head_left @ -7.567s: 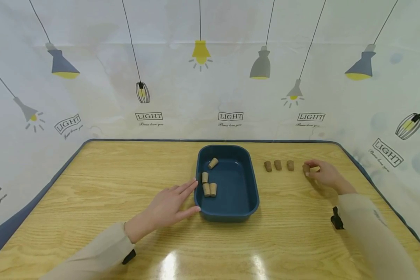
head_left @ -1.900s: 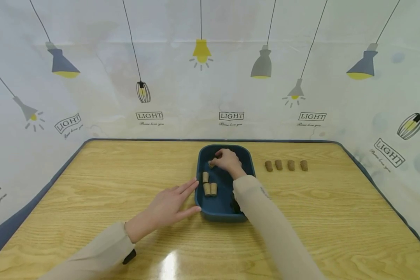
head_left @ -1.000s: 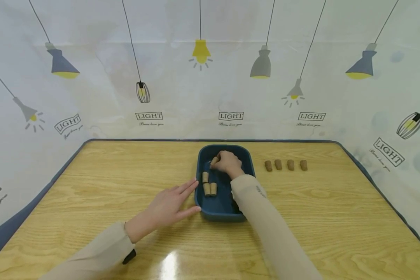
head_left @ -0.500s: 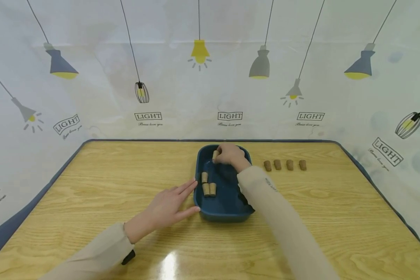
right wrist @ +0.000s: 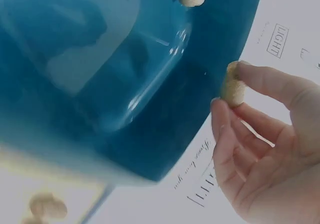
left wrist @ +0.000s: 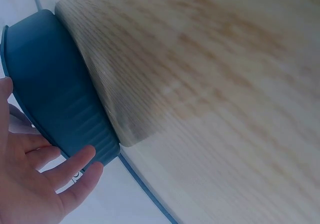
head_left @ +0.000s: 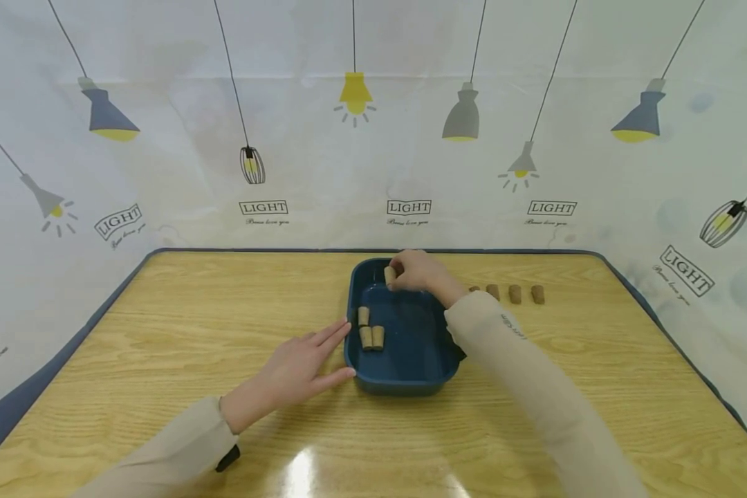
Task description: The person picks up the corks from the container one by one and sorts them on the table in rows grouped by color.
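A tapered cork (head_left: 389,275) is pinched between the thumb and fingers of my right hand (head_left: 420,271), over the far end of the blue plastic basin (head_left: 411,353). In the right wrist view the held cork (right wrist: 234,86) shows at the basin's edge, gripped at its two ends. My left hand (head_left: 292,366) touches the basin's left side with straight, spread fingers; the left wrist view shows the fingers (left wrist: 80,159) beside the outer wall. Three light corks (head_left: 372,338) stay inside the basin along its left wall.
Several darker corks (head_left: 515,294) stand in a row on the wooden table (head_left: 193,311), right of the basin; my right forearm partly covers the nearest one. A white backdrop (head_left: 311,138) printed with lamps encloses the table's back and sides.
My right hand earlier placed a cork in the row, then reached into the basin and took hold of a light one. It has since lifted it up and rightward. The left hand stays put.
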A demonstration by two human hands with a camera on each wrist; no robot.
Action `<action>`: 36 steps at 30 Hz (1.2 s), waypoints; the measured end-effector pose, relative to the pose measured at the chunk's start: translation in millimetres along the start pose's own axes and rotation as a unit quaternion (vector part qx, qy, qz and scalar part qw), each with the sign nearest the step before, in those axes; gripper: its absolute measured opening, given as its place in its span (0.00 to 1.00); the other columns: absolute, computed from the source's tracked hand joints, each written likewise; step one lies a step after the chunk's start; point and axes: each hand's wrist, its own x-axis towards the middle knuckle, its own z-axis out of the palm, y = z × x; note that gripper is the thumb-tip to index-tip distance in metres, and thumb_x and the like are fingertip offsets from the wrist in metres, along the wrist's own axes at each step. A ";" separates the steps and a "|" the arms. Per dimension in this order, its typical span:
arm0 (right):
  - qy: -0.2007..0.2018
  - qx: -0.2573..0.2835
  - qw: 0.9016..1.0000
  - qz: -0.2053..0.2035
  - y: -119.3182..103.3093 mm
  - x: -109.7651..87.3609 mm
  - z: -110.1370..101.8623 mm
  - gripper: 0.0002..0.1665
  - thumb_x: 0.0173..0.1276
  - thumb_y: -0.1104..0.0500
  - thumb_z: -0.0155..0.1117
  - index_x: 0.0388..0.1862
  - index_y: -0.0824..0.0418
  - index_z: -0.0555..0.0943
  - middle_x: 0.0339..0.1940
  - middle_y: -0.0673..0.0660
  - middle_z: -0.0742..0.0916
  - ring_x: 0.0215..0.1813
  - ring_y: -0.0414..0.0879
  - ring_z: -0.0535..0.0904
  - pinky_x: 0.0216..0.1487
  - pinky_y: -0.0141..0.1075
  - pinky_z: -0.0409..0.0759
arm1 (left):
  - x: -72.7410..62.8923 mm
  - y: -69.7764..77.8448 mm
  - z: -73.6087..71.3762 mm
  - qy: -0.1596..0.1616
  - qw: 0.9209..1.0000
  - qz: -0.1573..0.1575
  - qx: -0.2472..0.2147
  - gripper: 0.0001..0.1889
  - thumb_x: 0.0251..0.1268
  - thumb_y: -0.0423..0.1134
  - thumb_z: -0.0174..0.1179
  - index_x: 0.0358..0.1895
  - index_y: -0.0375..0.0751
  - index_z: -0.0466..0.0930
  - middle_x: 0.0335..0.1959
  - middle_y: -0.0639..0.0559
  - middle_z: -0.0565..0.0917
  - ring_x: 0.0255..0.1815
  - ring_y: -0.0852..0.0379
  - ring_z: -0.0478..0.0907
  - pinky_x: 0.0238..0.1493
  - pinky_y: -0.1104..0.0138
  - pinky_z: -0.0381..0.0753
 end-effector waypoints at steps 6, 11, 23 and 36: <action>0.006 -0.007 0.999 -0.035 2.2 -11.4 -8.5 0.22 0.57 0.57 0.64 0.49 0.64 0.76 0.42 0.58 0.80 0.44 0.50 0.74 0.46 0.43 0.69 | 0.2 0.4 0.5 0.005 1.000 0.003 0.004 0.37 0.61 0.64 0.39 0.67 0.43 0.56 0.65 0.51 0.58 0.47 0.48 0.74 0.35 0.59 0.74; 0.006 -0.013 0.998 -0.064 4.8 -18.5 -13.4 0.24 0.57 0.57 0.63 0.52 0.65 0.75 0.47 0.59 0.79 0.50 0.51 0.73 0.50 0.44 0.68 | 0.2 0.4 0.3 0.009 1.000 0.004 0.005 0.37 0.61 0.64 0.40 0.67 0.42 0.56 0.65 0.51 0.59 0.47 0.48 0.74 0.36 0.59 0.74; 0.035 -0.020 0.992 -0.120 17.2 -37.8 -15.0 0.26 0.56 0.58 0.64 0.53 0.66 0.74 0.47 0.60 0.79 0.46 0.52 0.74 0.45 0.43 0.71 | 0.1 0.9 -0.5 0.012 1.000 0.006 0.007 0.37 0.61 0.64 0.41 0.66 0.42 0.57 0.65 0.50 0.59 0.46 0.49 0.75 0.34 0.60 0.74; 0.048 -0.014 0.990 -0.132 36.4 -65.4 -22.2 0.25 0.56 0.58 0.64 0.53 0.66 0.74 0.45 0.59 0.79 0.34 0.46 0.76 0.37 0.40 0.73 | -0.3 0.2 0.3 0.009 1.000 0.005 0.004 0.37 0.61 0.64 0.41 0.66 0.41 0.56 0.65 0.50 0.58 0.48 0.47 0.73 0.33 0.60 0.74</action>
